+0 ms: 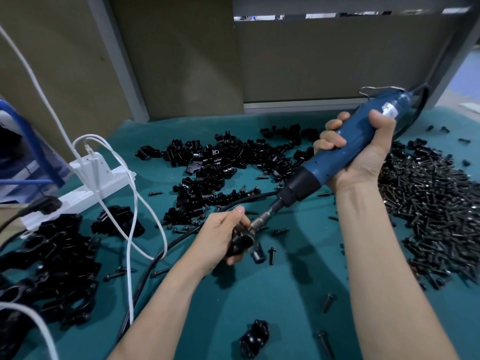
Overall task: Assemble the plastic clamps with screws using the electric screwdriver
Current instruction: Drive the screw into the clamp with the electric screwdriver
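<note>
Clamp (240,242), black plastic, pinched in curled left hand (223,236) over teal mat (285,294) at centre, tip of blue electric screwdriver (337,157) set against its top. Screwdriver barrel gripped whole in right hand (363,154), slanting down-left. Heap of loose clamp parts (233,157) behind, joined clamps (57,255) far left, screw pile (428,203) right.

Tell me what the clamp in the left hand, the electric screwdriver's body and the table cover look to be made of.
The clamp in the left hand: glossy black moulded plastic, by its soft highlights. The electric screwdriver: blue hard plastic shell, smooth with a sheen, black nose; its bit looks like bare metal. The table cover: teal, matte, likely felt or rubber mat; cannot tell which.
</note>
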`<state>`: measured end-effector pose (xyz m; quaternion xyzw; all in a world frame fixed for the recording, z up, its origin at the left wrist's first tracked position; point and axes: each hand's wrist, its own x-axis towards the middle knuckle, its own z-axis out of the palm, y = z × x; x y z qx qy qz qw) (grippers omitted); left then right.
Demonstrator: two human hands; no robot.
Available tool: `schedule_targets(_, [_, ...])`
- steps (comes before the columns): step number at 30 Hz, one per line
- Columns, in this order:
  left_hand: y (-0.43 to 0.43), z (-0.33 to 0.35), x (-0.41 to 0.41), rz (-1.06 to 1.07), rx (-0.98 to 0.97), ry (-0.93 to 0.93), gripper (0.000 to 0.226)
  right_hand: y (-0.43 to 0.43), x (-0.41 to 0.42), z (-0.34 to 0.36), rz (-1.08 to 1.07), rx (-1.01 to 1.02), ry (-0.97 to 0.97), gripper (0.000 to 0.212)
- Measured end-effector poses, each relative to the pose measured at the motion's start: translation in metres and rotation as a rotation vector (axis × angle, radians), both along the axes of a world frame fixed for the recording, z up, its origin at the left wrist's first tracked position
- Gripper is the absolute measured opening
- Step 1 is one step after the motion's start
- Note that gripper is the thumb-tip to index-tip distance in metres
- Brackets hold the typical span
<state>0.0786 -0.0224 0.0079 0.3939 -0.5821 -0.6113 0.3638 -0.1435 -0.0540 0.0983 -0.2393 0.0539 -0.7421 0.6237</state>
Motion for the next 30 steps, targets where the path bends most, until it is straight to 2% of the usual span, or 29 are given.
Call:
schedule_targets(5, [-0.002,0.0,0.002,0.0,0.175,0.179,0.042,-0.002,0.007,0.0,0.031,-0.096,-0.072,0.061])
schedule_targets(9, [-0.003,0.002,0.003,-0.033,0.297,0.183,0.047,-0.004,0.008,0.0,0.028,-0.146,-0.064,0.06])
schedule_targets(11, [-0.003,0.0,0.004,-0.108,0.422,0.239,0.051,-0.005,0.007,-0.003,0.023,-0.16,-0.075,0.059])
schedule_targets(13, [-0.003,-0.003,0.004,-0.245,0.575,0.377,0.057,-0.006,0.004,-0.007,0.007,-0.157,-0.067,0.058])
schedule_targets(15, [-0.002,-0.007,0.003,-0.385,0.731,0.561,0.055,-0.006,0.0,-0.01,0.003,-0.149,-0.054,0.056])
schedule_targets(17, [-0.003,-0.008,0.003,-0.45,0.81,0.642,0.052,-0.006,-0.004,-0.013,0.002,-0.143,-0.048,0.056])
schedule_targets(24, [0.0,-0.006,-0.001,-0.483,0.71,0.568,0.048,-0.005,-0.01,-0.014,-0.04,-0.113,-0.023,0.059])
schedule_targets(28, [0.003,-0.003,-0.005,-0.385,0.661,0.521,0.037,-0.003,-0.01,-0.012,-0.054,-0.104,-0.006,0.06])
schedule_targets(30, [0.004,-0.001,-0.006,-0.31,0.612,0.478,0.038,-0.002,-0.01,-0.01,-0.057,-0.096,-0.002,0.061])
